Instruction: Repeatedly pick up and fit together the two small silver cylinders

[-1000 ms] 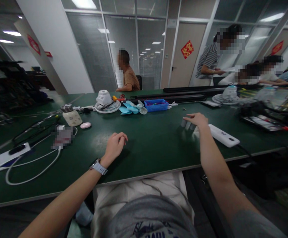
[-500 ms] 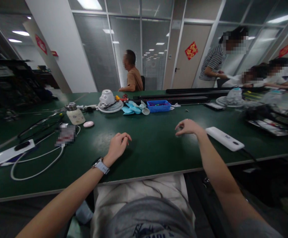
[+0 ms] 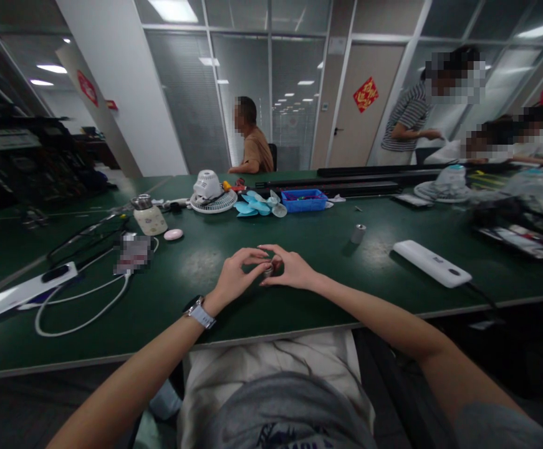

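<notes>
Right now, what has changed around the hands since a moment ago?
The right hand moved left from beside the power bank, carrying a small metal cylinder to mid-table. The left hand moved right to meet it, and both now hold it. Another cylinder stands on the table; the power bank stayed put.

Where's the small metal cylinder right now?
In the head view, the small metal cylinder stands on the green workbench, beyond the right hand, between the blue plastic tray and the white power block.
</notes>
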`<state>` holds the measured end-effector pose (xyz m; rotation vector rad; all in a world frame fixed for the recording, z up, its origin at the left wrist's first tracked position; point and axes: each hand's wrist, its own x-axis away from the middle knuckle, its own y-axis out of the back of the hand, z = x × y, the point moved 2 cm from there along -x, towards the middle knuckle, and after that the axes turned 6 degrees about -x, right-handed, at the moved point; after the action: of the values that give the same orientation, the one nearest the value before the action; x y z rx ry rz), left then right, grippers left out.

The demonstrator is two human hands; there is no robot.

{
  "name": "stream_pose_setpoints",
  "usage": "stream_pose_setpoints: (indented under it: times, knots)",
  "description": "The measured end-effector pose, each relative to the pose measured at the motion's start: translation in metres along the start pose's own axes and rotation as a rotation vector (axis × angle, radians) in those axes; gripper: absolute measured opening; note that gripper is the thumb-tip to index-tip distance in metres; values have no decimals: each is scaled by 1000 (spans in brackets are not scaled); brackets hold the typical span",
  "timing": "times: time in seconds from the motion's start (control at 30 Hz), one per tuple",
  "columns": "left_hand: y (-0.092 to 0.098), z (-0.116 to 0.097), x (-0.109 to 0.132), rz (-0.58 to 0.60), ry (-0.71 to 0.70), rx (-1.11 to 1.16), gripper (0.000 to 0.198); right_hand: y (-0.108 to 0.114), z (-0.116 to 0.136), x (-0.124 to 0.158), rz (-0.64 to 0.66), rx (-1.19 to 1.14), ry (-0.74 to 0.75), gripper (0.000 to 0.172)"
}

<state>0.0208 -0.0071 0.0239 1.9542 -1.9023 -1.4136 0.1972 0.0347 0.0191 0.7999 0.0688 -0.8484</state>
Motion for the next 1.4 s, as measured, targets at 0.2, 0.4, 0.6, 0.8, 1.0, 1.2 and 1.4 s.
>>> stream_pose_setpoints:
  times: [0.2,0.4,0.6,0.8,1.0,1.2,1.4]
  knots:
    - [3,12,-4,-207,112,99,32,0,1,1,-20,-37,-15,90]
    - [-6,37,4,126,234,91,35,0,3,3,-49,31,-17,80]
    - [-8,37,5,228,187,76,44,27,2,2,46,220,-65,59]
    - [0,36,2,34,276,36,30,131,-40,36,124,450,-449,41]
    - [2,34,1,2,276,-48,21,222,-94,98,-240,547,-1060,31]
    - [3,32,0,-8,252,-96,20,239,-95,111,-418,583,-1165,35]
    - [5,34,0,-46,256,-140,17,145,-31,32,-685,617,-188,36]
